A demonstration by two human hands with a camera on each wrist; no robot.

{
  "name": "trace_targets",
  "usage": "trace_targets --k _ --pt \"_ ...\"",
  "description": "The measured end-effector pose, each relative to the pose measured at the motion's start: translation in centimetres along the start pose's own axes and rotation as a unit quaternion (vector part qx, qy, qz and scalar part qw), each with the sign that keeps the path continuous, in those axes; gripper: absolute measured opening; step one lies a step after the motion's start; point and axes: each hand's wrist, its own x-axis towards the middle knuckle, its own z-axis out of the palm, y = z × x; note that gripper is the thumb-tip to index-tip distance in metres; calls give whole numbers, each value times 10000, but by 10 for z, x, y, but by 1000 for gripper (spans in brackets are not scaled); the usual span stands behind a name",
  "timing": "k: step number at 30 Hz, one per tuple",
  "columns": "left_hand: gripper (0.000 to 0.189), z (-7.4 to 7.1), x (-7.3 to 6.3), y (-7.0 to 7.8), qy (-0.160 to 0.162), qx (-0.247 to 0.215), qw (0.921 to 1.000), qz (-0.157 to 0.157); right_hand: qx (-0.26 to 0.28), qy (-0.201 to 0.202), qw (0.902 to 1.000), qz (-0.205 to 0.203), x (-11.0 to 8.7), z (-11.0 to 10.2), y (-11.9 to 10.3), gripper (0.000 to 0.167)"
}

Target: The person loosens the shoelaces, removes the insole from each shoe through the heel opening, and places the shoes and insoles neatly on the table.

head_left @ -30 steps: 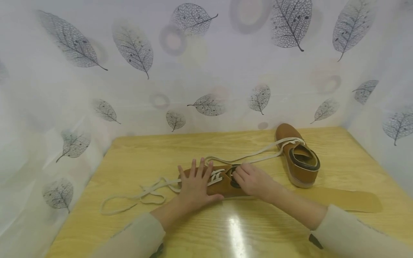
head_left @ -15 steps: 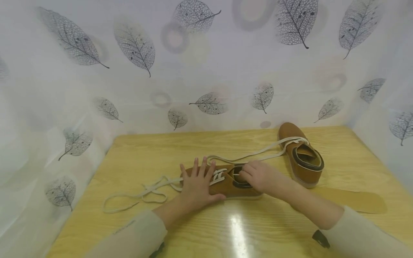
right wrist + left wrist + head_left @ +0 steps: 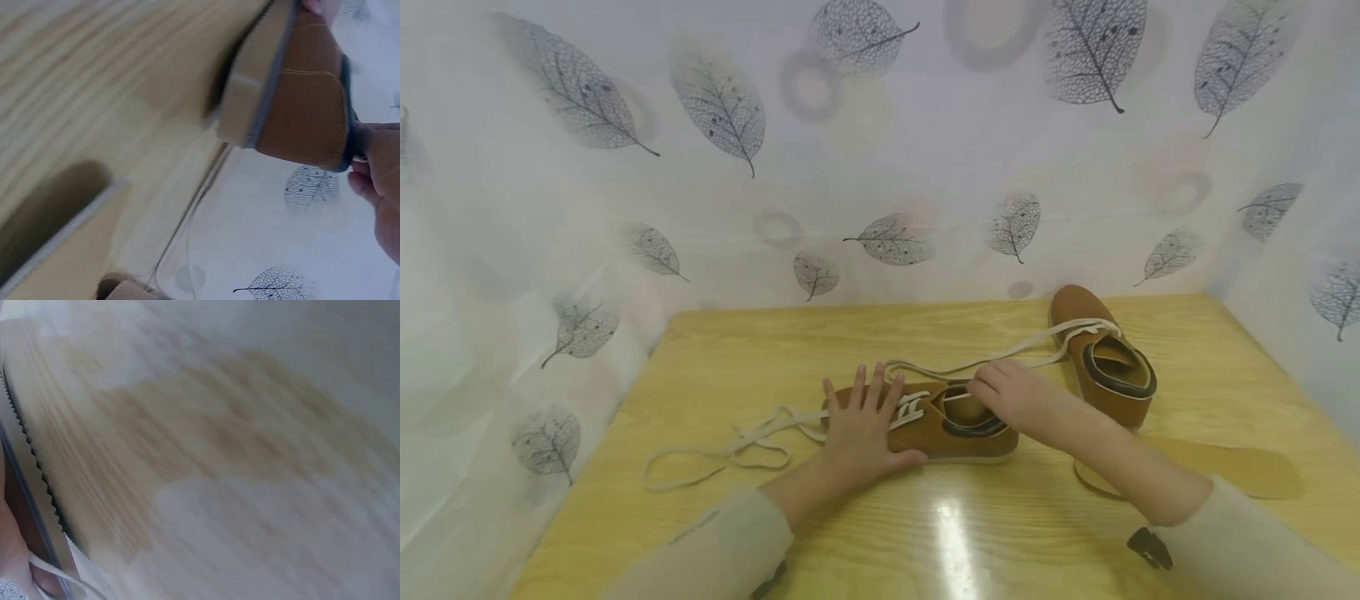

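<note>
A brown lace-up shoe lies lengthwise on the table, toe to the left. My left hand rests flat across its toe with the fingers spread; in the left wrist view only a bit of that hand shows beside the sole. At the heel end, my right hand has curled fingers at the collar and pinches what looks like the tan insole inside the opening. The right wrist view shows this hand at the shoe's collar, the heel facing the camera; the pinched part is mostly hidden.
A second brown shoe stands at the back right, its laces trailing left. A tan insole lies beyond my right forearm. The first shoe's laces spread left. Leaf-print sheeting surrounds the wooden table.
My right hand has drawn back from deep in the shoe's opening toward the heel, uncovering more of the collar and heel. The left hand stays on the toe.
</note>
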Motion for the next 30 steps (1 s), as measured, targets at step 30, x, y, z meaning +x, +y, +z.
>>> trace_targets --k 30 --pt "111 -3 0 1 -59 -98 9999 25 4336 -1963 7630 4375 12 -30 33 10"
